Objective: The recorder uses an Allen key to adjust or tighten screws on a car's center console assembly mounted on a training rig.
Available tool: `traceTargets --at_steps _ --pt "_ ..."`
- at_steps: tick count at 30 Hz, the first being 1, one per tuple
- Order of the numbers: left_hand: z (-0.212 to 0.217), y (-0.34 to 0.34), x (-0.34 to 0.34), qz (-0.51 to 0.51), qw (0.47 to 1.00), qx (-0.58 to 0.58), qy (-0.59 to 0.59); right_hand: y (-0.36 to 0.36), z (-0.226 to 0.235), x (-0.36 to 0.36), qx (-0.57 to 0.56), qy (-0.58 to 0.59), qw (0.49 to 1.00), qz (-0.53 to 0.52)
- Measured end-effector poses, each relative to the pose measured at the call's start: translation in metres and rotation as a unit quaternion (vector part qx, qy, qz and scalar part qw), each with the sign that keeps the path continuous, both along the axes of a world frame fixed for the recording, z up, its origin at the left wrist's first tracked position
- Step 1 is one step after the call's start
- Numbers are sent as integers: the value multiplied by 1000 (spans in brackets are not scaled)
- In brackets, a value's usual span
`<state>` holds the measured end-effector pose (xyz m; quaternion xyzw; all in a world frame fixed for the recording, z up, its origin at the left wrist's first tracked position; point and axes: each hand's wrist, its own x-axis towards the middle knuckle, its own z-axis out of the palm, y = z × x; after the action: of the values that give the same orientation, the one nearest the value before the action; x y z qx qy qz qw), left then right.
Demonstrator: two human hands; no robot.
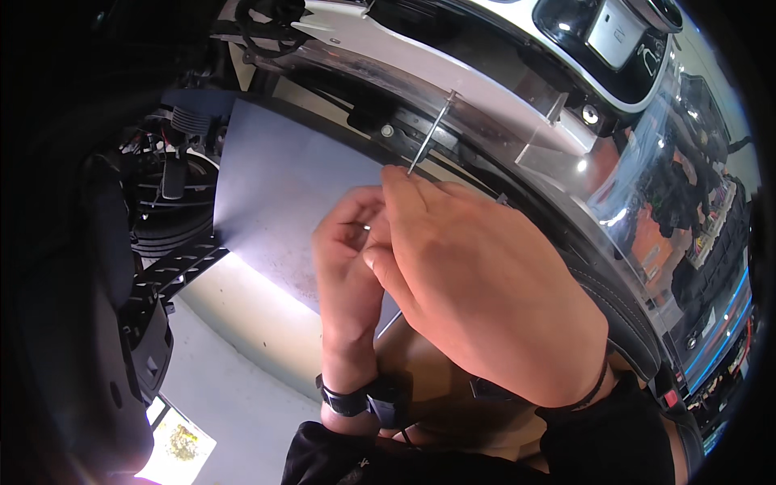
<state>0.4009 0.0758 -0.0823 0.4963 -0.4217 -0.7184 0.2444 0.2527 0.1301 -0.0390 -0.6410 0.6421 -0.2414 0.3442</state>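
A thin straight metal rod (432, 132) slants up and away from my fingers, and its far tip overlaps the edge of a long white trim panel (453, 74). My right hand (493, 283) is closed on the rod's near end, back of the hand upward, fingers together. Just left of it and touching it, my left hand (343, 246) has its fingers curled. A small metallic glint shows between those fingers. What they hold is mostly hidden, as is the rod's near end.
Behind my hands lies a smooth grey panel (279, 190). Pedals (174, 174) and exposed wiring sit at the left. A stitched black seat edge (622, 323) is at the right, beside clear plastic sheeting (647, 186). A white-rimmed console (614, 36) stands at the upper right.
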Motion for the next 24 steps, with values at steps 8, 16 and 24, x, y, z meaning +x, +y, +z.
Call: traceTargets --at_steps 8,16,24 --pt "10 8 2 26 969 -162 -185 0 -5 2 -3 2 1000 -31" --pt "0 1 1 58 995 -62 -55 -1 -2 0 -3 -7 999 -40" --pt "4 1 -1 -5 951 -236 -198 -1 -5 2 -10 -21 999 -43"
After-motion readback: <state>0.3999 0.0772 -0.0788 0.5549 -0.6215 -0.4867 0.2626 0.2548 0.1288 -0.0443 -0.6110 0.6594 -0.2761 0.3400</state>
